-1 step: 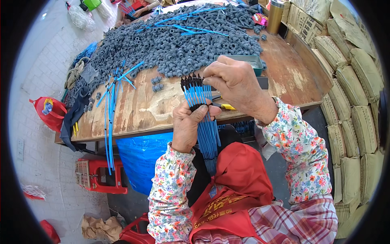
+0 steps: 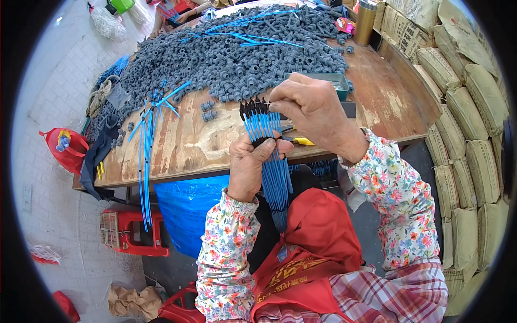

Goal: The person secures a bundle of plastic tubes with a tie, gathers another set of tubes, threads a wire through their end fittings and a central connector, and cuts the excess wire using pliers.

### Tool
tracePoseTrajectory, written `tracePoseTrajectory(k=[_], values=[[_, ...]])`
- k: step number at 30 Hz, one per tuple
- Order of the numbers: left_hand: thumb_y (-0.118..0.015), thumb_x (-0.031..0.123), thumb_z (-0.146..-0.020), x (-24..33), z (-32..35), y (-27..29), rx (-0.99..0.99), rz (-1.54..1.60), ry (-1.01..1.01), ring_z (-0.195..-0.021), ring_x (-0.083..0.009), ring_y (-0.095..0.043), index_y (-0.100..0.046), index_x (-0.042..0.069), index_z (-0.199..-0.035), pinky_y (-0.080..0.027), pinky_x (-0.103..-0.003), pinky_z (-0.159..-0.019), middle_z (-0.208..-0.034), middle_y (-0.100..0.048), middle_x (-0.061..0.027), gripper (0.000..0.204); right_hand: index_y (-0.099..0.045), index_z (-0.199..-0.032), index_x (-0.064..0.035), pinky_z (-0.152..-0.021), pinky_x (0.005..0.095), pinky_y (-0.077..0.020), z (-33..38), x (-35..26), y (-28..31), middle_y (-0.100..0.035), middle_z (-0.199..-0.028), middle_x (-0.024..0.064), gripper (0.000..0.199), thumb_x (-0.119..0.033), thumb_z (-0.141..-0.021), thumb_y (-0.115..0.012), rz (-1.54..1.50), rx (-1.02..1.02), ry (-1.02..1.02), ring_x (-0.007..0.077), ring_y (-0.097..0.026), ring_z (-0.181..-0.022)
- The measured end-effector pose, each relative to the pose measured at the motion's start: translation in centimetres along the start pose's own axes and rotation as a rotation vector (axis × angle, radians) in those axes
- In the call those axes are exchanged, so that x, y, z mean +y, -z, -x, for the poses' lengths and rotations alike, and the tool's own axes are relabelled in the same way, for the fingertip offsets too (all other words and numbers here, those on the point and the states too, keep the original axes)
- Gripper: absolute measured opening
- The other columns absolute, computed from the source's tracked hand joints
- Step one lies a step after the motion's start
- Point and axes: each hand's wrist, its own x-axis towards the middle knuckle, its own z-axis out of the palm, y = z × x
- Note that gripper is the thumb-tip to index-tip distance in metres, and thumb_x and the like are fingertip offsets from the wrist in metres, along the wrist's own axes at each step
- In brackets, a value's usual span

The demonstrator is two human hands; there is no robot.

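My left hand is wrapped round a fanned bundle of thin blue rods with black tips, and its thumb lies across a black band on them. The tips fan out above this hand, and the rods' lower ends hang down toward my lap. My right hand is at the right end of the row of tips, with thumb and forefinger pinched together. A thin, pale, wire-like piece seems to show at that pinch, too small to make out. Behind my right hand, partly hidden, lies a yellow-handled tool.
A large heap of grey ribbed plastic fittings covers the back of the wooden table. More blue rods hang over the front edge. A green tray stands behind my right hand. Stacked sacks line the right, and a red stool stands left.
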Motion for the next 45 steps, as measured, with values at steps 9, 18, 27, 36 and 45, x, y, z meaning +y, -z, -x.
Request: tracePoseTrajectory(k=[9, 18, 27, 36, 45], values=[[-0.051, 0.003, -0.093, 0.3, 0.1, 0.3, 0.015, 0.008, 0.028, -0.072, -0.016, -0.067, -0.061, -0.001, -0.102, -0.054, -0.027, -0.064, -0.084, -0.07, -0.0139, 0.014, -0.065, -0.09, -0.0017, -0.057, 0.0297, -0.0448, -0.7, 0.8, -0.1, -0.057, -0.075, 0.0092, 0.012, 0.001, -0.079, -0.062, -0.118, -0.077, 0.068, 0.0218, -0.057, -0.064], [-0.05, 0.012, -0.096, 0.3, 0.1, 0.7, -0.015, 0.045, 0.051, -0.071, -0.0155, -0.067, -0.061, -0.001, -0.102, -0.055, -0.027, -0.063, -0.083, -0.07, -0.0141, 0.018, -0.066, -0.095, -0.0054, -0.057, 0.0337, -0.0413, -1.2, 1.1, -0.2, -0.051, -0.07, 0.009, 0.019, 0.001, -0.079, -0.06, -0.168, -0.11, 0.127, 0.0241, -0.053, -0.065], [-0.048, 0.021, -0.098, 0.3, 0.2, 0.8, -0.048, 0.0, 0.057, -0.084, -0.027, -0.069, -0.058, 0.0, -0.104, -0.055, -0.031, -0.068, -0.088, -0.069, -0.0176, 0.024, -0.069, -0.084, -0.008, -0.062, 0.0389, -0.0474, -1.5, 0.3, 0.0, -0.057, -0.074, 0.0105, 0.014, -0.008, -0.078, -0.057, -0.108, -0.126, 0.036, 0.03, -0.06, -0.071], [-0.048, 0.023, -0.098, 0.4, 0.0, 0.3, -0.025, -0.004, 0.058, -0.069, -0.0152, -0.065, -0.059, 0.0, -0.103, -0.053, -0.026, -0.066, -0.083, -0.069, -0.0139, 0.026, -0.064, -0.092, -0.0046, -0.058, 0.0364, -0.0422, -1.9, 1.0, -0.3, -0.052, -0.073, 0.0107, 0.012, -0.003, -0.082, -0.058, -0.176, -0.126, 0.121, 0.0279, -0.054, -0.066], [-0.042, 0.036, -0.099, 0.5, 0.1, 1.4, -0.088, -0.02, 0.076, -0.082, -0.0255, -0.069, -0.056, -0.001, -0.106, -0.055, -0.031, -0.07, -0.088, -0.069, -0.0186, 0.04, -0.067, -0.092, -0.0041, -0.058, 0.0361, -0.0414, -2.4, 0.8, -0.3, -0.051, -0.07, 0.0103, 0.015, -0.002, -0.081, -0.059, -0.226, -0.183, 0.149, 0.0264, -0.053, -0.064]])
